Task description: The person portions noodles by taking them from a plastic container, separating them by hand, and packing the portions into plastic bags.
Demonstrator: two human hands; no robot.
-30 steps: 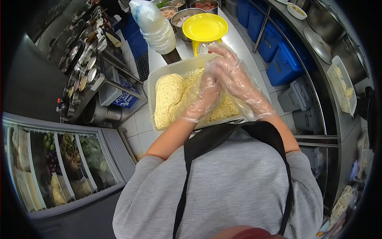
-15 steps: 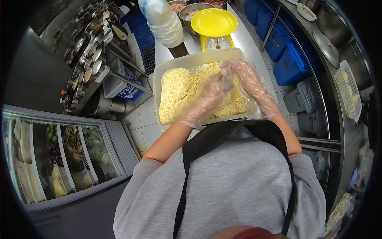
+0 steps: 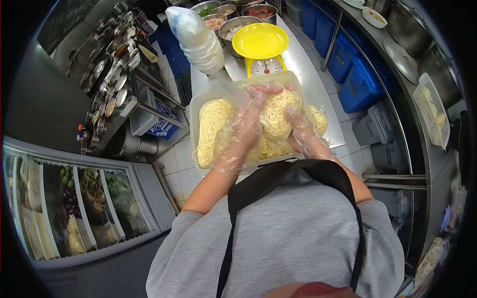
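Both of my hands wear clear plastic gloves. Between them is a bundle of pale noodles (image 3: 277, 115), raised over a translucent tub (image 3: 195, 124). My left hand (image 3: 246, 116) grips the bundle's left side, its fingers reaching over the top. My right hand (image 3: 304, 130) holds the right side, fingers curled round it. More noodles (image 3: 213, 129) fill the tub's left part, and others lie under my hands. A smaller clump of noodles (image 3: 318, 120) shows at the right, beside my right hand. Past the tub's far edge stands a yellow scale (image 3: 261, 42) with a round dish on top.
A stack of plastic-wrapped containers (image 3: 196, 42) stands behind the tub on the steel table (image 3: 325, 107). Metal bowls of ingredients (image 3: 238, 30) are at its far end. Blue bins (image 3: 360, 84) line the right, and a glass-topped fridge (image 3: 84, 203) is at the lower left.
My hands have come apart and now hold a noodle bundle between them. A noodle clump now shows at the right. The view has shifted slightly.
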